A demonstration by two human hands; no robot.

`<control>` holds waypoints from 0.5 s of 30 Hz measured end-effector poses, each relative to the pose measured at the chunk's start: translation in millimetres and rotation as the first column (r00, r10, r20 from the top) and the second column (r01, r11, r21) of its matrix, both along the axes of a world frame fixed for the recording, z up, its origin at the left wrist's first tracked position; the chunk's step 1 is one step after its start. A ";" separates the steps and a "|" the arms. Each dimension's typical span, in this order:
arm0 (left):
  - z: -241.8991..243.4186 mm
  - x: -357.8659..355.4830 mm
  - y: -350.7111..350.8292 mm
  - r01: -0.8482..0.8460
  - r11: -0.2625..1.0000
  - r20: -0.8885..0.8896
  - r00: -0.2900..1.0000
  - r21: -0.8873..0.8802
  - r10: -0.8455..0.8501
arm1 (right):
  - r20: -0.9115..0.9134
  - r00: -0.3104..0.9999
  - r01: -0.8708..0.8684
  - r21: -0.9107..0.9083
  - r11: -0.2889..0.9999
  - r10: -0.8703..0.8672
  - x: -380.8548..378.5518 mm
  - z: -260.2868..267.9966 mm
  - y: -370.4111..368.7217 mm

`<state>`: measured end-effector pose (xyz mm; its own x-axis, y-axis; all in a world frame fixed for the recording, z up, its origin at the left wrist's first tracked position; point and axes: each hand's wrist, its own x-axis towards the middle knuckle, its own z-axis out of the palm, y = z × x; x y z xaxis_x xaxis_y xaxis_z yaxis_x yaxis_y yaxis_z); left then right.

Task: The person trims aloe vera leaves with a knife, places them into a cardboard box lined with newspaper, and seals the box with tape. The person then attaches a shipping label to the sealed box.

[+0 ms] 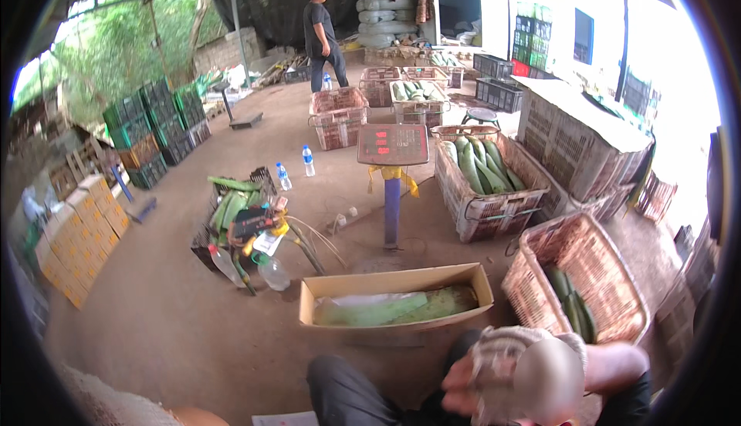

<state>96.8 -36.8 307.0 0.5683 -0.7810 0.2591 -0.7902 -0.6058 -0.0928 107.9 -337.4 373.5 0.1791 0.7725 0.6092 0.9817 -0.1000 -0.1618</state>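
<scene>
My right hand (503, 377), in a pale, soiled knit glove with bare fingers showing, is over my dark-trousered legs at the lower right. Part of it is blurred, so a held thing cannot be made out. At the lower left edge, white knit fabric and some bare skin show what looks like my left hand (113, 394); its fingers are hidden. Before me lies a long open cardboard box (399, 275) with a green gourd (446, 304) and a pale sheet (370, 298) inside. Right of it, a plastic crate (613, 264) holds several long dark green gourds (570, 304).
A scale display (392, 143) on a blue post stands behind the box. Gourds fill a crate (472, 212) farther right. A cluttered crate (202, 235) and plastic bottles (273, 272) stand left. A person (322, 38) is at the back. Stacked cartons (84, 241) line the left.
</scene>
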 end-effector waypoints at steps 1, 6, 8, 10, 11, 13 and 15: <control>-6.3 2.0 -1.4 -0.020 1.000 -0.023 1.000 0.007 0.020 | -0.110 0.991 -0.074 0.038 0.997 0.077 -1.8 6.4 8.2; -20.0 9.2 -7.0 -0.054 0.998 -0.070 0.996 0.038 0.056 | -0.409 0.889 -0.224 0.009 0.975 0.208 3.7 -8.7 -3.9; -17.9 7.6 -6.0 -0.050 0.998 -0.078 0.995 0.040 0.053 | -0.489 0.847 -0.249 -0.018 0.968 0.209 6.2 -10.0 -12.3; -14.6 4.4 -4.4 -0.052 0.998 -0.079 0.995 0.033 0.055 | -0.561 0.804 -0.270 -0.047 0.962 0.198 7.2 -3.1 -16.8; -13.4 2.8 -4.3 -0.053 0.998 -0.079 0.995 0.028 0.055 | -0.592 0.783 -0.278 -0.060 0.959 0.190 6.6 2.4 -17.9; -12.9 -0.2 -4.1 -0.049 0.998 -0.085 0.995 0.028 0.051 | -0.662 0.729 -0.305 -0.085 0.949 0.174 8.6 7.9 -20.1; -11.9 -4.0 -4.7 -0.036 0.999 -0.077 0.996 0.028 0.038 | -0.720 0.675 -0.332 -0.102 0.938 0.160 11.2 7.6 -24.2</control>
